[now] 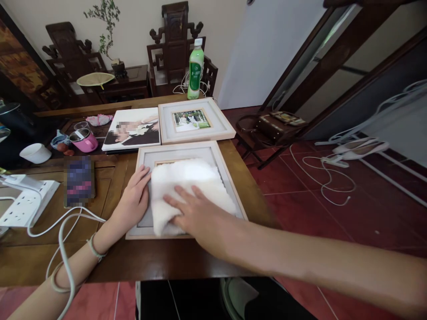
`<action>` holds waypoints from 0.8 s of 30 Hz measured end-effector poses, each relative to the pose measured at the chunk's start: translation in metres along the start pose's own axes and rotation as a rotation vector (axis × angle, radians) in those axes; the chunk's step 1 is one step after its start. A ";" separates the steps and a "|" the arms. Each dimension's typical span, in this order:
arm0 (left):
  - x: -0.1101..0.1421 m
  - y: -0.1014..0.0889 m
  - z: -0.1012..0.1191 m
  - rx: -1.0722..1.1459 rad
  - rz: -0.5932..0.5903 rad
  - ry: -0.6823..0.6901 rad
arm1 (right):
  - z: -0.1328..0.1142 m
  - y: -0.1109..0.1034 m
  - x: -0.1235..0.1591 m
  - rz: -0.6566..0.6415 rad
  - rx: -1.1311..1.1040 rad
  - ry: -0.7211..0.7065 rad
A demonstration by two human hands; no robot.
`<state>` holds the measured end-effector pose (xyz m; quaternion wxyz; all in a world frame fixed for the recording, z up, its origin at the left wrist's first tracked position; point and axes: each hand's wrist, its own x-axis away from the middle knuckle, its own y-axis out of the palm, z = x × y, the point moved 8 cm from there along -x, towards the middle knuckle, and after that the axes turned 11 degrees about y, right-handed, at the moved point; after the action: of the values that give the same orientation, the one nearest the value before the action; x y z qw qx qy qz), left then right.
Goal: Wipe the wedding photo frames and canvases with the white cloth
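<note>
A picture frame (187,146) with a pale wooden border and grey mat lies flat near the table's front edge. A fluffy white cloth (190,171) covers most of its middle, with a bit of a golden inner edge showing above it. My right hand (196,211) lies on the cloth, fingers spread and pressing down from above. My left hand (135,198) holds the frame's left side, its fingers close together over the border. A pale bracelet is on the left wrist.
Behind are another framed photo (220,120), a photo panel (133,138) and a green bottle (195,71). To the left stand a pink mug (84,140), a white cup (36,153) and a power strip (28,204). A white cable (63,249) loops across my left forearm.
</note>
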<state>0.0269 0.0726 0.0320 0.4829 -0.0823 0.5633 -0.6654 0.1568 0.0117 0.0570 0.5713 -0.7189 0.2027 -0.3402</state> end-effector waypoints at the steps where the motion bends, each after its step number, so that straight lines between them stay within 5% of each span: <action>1: 0.000 0.000 0.001 0.000 0.001 -0.003 | -0.009 -0.002 0.008 -0.012 -0.023 -0.045; 9: -0.001 -0.001 0.002 0.001 -0.004 -0.003 | -0.024 0.001 0.030 0.095 -0.117 -0.109; 14: -0.001 0.000 0.000 -0.006 -0.009 -0.011 | 0.004 0.009 0.004 0.160 -0.053 -0.014; 20: 0.000 -0.001 0.002 -0.011 0.018 0.031 | 0.058 -0.009 -0.022 0.210 0.070 0.140; 24: 0.001 -0.001 0.002 -0.004 0.018 0.026 | 0.066 -0.013 -0.022 0.168 0.093 0.153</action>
<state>0.0273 0.0709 0.0332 0.4813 -0.0697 0.5715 -0.6610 0.1885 0.0753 0.0557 0.6133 -0.6441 0.2892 -0.3539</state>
